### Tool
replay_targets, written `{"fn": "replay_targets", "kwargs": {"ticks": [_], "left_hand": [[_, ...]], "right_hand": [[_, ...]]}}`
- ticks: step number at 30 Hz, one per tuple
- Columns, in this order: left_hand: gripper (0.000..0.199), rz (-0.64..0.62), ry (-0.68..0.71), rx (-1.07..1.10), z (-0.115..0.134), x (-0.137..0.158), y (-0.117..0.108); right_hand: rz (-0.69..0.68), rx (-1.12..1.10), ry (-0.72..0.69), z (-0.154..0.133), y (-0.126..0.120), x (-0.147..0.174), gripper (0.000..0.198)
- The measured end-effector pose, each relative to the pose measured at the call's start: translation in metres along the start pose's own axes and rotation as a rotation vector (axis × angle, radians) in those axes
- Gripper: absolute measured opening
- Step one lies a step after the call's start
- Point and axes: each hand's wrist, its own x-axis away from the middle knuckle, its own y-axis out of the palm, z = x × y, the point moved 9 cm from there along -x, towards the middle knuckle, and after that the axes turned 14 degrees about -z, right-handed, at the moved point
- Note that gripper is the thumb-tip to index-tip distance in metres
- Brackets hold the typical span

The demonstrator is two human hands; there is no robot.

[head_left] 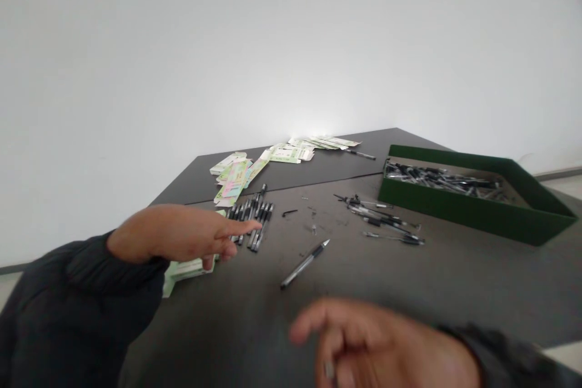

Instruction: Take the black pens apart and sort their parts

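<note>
Pen, lone, tip slanting away rightward, right of my loosely spread left hand, beyond my curled right hand, whose contents I cannot tell.

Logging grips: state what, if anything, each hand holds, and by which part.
The left hand, at the slim black-and-clear plastic pens, shows nothing held; the right hand is curled and blurred, so any hold cannot be told.

Dark worktop is carrying green box, right; loose pens lying beside it; single pen lying mid-surface; pen cluster resting left; pale cartons lying behind.
</note>
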Motion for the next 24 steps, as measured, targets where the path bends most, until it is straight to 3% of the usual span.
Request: {"fn": "replay_targets", "kwargs": {"ticks": [4,6,8,13,18,24], "left_hand": [[0.058,0.031,0.020,-0.011,0.015,-0.012,-0.007],[0.058,0.027,0.014,-0.014,0.017,-0.016,-0.007],[0.059,0.016,0.012,-0.008,0.015,-0.019,-0.005],[0.060,0.061,-0.006,-0.016,0.005,-0.025,-0.012],[0.070,0.124,0.069,-0.156,0.018,-0.048,-0.034],[0.083,0.253,-0.025,-0.257,0.018,-0.076,-0.065]], "right_hand": [[0.341,0.175,-0.345,-0.076,-0.110,-0.028,0.024],[0.450,0.203,-0.433,-0.088,-0.151,-0.038,0.023],[0.439,0.182,-0.447,-0.084,-0.170,-0.047,0.026],[0.354,0.106,-0.469,-0.075,-0.168,-0.050,0.027],[0.346,0.068,-0.487,-0.075,-0.168,-0.050,0.024],[0.263,0.054,-0.430,-0.058,-0.166,-0.061,0.029]]}}
